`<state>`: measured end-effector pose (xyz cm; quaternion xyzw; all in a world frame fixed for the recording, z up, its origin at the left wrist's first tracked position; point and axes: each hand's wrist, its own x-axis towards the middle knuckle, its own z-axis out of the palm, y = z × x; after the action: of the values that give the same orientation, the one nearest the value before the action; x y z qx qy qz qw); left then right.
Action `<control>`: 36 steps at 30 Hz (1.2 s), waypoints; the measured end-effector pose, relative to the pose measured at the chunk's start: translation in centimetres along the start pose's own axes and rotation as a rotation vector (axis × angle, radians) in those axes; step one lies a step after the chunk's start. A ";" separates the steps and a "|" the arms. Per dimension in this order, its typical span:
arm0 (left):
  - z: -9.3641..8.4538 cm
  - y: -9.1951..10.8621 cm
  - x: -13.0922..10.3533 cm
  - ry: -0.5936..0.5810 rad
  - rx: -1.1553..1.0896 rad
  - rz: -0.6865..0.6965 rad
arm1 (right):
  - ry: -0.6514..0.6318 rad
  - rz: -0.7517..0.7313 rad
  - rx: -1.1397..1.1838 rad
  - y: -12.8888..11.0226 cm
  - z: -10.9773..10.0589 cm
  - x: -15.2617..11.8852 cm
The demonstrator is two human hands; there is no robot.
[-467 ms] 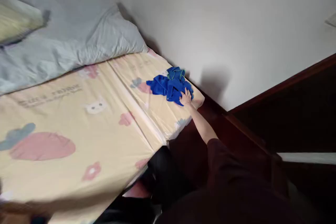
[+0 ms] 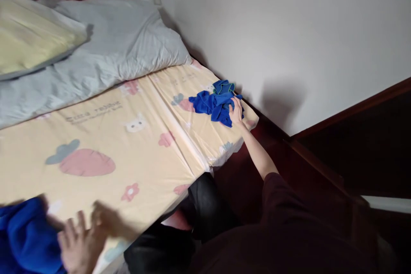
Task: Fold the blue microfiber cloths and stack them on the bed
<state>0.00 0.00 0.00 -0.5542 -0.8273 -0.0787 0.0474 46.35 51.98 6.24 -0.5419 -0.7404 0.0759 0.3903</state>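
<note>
On the bed's far right corner lies a crumpled heap of blue cloths [image 2: 208,102], one piece with a green edge. My right hand [image 2: 236,111] rests on the near right side of this heap, fingers apart and spread over the fabric. At the lower left, another bunched blue cloth [image 2: 30,235] lies on the bed, cut off by the picture's edge. My left hand [image 2: 78,242] is beside its right side with fingers spread, a little blurred; whether it touches the cloth I cannot tell.
The bed [image 2: 150,154] has a cream sheet with carrots, flowers and a rabbit. A long grey pillow [image 2: 128,38] lies across its head, with a yellow pillow [image 2: 35,30] on top. A white wall [image 2: 272,30] runs along the right side.
The view has shifted left and down. My left hand and the second blue cloth now show at the lower left. My right hand stays at the heap, whose folds look slightly different.
</note>
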 end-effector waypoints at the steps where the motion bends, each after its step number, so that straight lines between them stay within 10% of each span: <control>1: 1.5 1.4 -1.0 -0.006 -0.033 0.036 | 0.044 -0.040 0.042 -1.0 -0.6 0.0; 7: 5.9 13.7 -10.9 -0.057 -0.408 0.132 | 0.249 -0.232 0.206 -8.7 -6.1 1.2; 11: 2.8 21.9 -13.9 -0.145 -0.682 0.082 | 0.333 -0.314 0.304 -13.7 -11.1 0.6; 15: -1.6 26.3 -13.0 -0.109 -0.880 -0.003 | 0.345 -0.329 0.365 -17.7 -14.2 -5.9; 22: -4.3 25.0 -10.6 0.221 -0.953 -0.113 | 0.034 -0.096 0.554 -21.6 -12.3 -32.7; 26: -4.0 22.6 -11.4 -0.002 -1.003 0.118 | -0.254 0.043 0.622 -19.9 -12.0 -42.8; 30: -4.0 21.7 -13.7 -0.103 -1.039 0.137 | -0.347 0.006 0.571 -18.0 -12.1 -42.9; 36: -5.9 21.8 -16.5 0.054 -0.990 -0.100 | -0.422 -0.230 0.545 -20.4 -11.0 -37.4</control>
<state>26.35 -7.96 4.77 -0.4676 -0.7148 -0.4784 -0.2039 42.51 8.18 6.16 -0.3035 -0.8135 0.3359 0.3651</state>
